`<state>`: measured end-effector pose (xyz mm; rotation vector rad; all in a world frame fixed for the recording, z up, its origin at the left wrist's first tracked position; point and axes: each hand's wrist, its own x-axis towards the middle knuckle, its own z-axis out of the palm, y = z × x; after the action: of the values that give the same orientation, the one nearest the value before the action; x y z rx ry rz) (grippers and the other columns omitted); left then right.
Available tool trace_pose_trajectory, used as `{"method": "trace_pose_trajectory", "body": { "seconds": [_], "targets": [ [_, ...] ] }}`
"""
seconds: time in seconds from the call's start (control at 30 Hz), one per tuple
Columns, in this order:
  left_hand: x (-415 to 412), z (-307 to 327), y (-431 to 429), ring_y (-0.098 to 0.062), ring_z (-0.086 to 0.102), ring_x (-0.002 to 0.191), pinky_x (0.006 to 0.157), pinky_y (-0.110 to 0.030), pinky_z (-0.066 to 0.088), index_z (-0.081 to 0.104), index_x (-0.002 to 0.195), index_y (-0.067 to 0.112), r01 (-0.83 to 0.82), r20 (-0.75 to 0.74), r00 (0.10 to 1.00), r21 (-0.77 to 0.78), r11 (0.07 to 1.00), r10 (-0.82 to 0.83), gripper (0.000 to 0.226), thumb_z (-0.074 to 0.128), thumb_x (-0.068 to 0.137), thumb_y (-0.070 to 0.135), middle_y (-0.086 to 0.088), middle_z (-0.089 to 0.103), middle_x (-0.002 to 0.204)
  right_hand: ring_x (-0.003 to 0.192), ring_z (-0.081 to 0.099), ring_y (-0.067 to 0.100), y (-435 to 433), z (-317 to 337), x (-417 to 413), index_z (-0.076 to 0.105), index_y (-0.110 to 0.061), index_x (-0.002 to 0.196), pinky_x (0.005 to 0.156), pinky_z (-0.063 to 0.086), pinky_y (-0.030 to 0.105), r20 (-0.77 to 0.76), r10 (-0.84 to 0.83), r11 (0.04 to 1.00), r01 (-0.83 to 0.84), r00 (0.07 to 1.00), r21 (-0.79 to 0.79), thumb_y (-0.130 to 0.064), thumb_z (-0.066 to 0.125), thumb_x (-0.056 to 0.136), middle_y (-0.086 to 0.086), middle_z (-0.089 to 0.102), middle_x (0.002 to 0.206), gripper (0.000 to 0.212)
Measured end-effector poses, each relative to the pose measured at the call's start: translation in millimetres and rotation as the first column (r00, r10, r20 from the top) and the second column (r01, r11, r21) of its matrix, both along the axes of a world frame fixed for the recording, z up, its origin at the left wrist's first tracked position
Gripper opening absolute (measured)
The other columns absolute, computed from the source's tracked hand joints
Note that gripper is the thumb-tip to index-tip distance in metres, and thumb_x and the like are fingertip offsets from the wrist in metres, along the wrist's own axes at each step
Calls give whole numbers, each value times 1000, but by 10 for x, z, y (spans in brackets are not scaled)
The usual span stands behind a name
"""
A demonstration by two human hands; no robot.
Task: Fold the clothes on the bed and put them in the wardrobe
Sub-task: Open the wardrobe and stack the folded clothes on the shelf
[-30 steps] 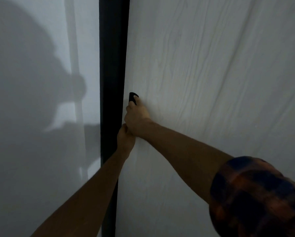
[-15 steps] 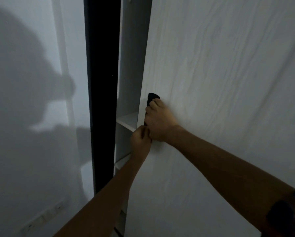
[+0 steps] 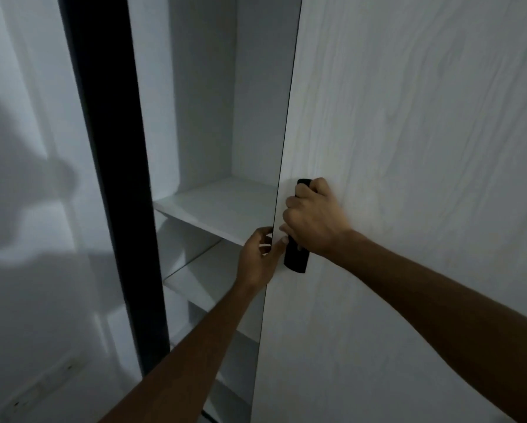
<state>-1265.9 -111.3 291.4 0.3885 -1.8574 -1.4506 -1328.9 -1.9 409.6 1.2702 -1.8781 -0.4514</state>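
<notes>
Right hand (image 3: 314, 221): grip is clamping round the black handle (image 3: 295, 257) — likely the best spot for pulling the door (image 3: 408, 148).
Left hand (image 3: 257, 261): fingers are curling round the door's free edge, probably steadying it.
Wardrobe (image 3: 201, 102): standing partly open, a shelf (image 3: 222, 206) showing — clothes are not appearing in view.

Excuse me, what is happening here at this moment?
A person's right hand grips the black bar handle on the pale wood-grain wardrobe door. The left hand holds that door's free edge just beside the handle. The door stands partly open and shows white shelves inside. No clothes are visible on them.
</notes>
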Motion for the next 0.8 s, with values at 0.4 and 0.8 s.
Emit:
{"method": "trace_pose_trajectory", "body": {
  "seconds": [0.4,0.8],
  "targets": [
    [-232,21,889,-6,66,77,65,-14,51,73,100,22,190,-48,982,206,960,-184,20,78,83,31,8,72,81,80,54,20,981,31,-58,65,-23,70,76,28,38,62,-40,999,41,997,-24,-40,77,76,-2,62,76,23],
    [-282,39,1171,3,64,72,71,-10,49,76,103,22,311,-52,950,198,930,-307,21,80,82,24,13,74,77,109,57,26,1223,174,-224,72,-16,76,123,14,57,-136,-2,998,12,991,69,-43,52,96,1,65,84,39]
  ]
}}
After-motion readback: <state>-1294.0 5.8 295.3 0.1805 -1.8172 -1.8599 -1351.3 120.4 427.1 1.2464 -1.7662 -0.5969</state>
